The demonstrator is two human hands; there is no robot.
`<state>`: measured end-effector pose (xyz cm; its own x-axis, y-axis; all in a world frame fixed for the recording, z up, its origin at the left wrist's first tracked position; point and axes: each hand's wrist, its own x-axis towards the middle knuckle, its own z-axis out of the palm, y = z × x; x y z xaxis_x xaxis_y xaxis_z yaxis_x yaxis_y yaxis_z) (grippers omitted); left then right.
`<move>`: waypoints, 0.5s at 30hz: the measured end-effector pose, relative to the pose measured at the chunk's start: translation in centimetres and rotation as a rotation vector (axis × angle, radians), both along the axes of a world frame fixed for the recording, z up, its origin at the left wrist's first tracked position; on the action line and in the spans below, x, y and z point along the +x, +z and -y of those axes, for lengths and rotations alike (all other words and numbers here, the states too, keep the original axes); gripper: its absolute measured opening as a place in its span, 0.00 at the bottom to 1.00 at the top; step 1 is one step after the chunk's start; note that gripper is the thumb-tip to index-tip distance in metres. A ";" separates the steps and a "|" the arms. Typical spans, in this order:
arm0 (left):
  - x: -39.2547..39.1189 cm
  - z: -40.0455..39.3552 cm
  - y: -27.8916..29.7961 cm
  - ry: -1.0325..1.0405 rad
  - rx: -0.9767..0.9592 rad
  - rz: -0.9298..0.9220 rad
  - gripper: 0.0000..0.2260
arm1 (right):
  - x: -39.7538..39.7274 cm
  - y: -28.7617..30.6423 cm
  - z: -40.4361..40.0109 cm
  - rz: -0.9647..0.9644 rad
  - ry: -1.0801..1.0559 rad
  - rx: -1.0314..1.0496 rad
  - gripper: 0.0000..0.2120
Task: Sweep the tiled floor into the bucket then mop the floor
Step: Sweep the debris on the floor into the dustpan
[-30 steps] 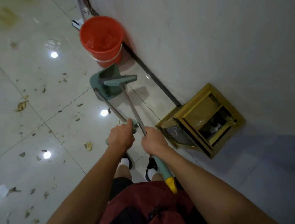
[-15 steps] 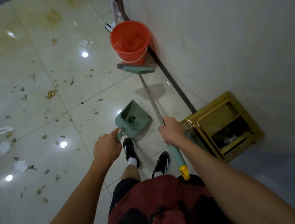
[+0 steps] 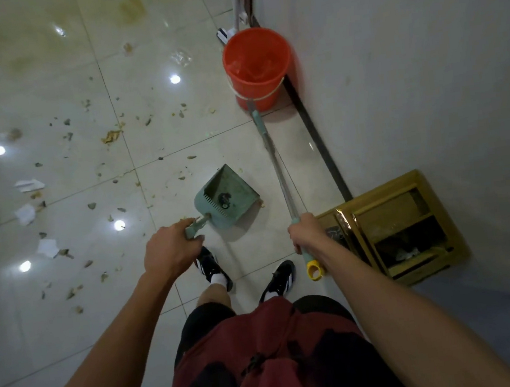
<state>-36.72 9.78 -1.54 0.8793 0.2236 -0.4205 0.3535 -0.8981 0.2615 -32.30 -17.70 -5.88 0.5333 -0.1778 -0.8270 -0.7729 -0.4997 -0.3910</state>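
My left hand (image 3: pixel 171 252) grips the short handle of a green dustpan (image 3: pixel 227 198), which sits just above the tiles in front of my feet. My right hand (image 3: pixel 306 233) holds the green grip of a broom (image 3: pixel 271 156); its metal shaft runs forward to the foot of the orange bucket (image 3: pixel 257 64) by the wall, and the broom head is hidden there. Leaf scraps (image 3: pixel 111 135) and bits of white paper (image 3: pixel 29 185) litter the glossy tiled floor (image 3: pixel 40 75) to the left.
A white mop (image 3: pixel 236 12) leans at the wall behind the bucket. A gold metal frame box (image 3: pixel 402 226) lies against the white wall (image 3: pixel 408 62) on my right. My two black shoes (image 3: pixel 213 270) stand on the tiles below the dustpan.
The dustpan and broom have come apart: my left hand drew the dustpan back toward my feet, while the broom head swung forward to the bucket's foot. The view shifted right and forward.
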 end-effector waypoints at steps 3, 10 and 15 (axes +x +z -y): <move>0.8 -0.8 0.1 -0.009 -0.005 0.009 0.11 | 0.7 -0.6 -0.3 -0.010 0.063 -0.043 0.16; 3.1 -3.7 -0.4 -0.052 0.008 -0.034 0.08 | 1.6 -1.6 -2.2 -0.095 0.181 -0.220 0.19; 4.8 -7.4 -1.1 -0.107 0.004 -0.042 0.11 | 3.1 -0.7 -5.0 -0.124 0.243 -0.222 0.17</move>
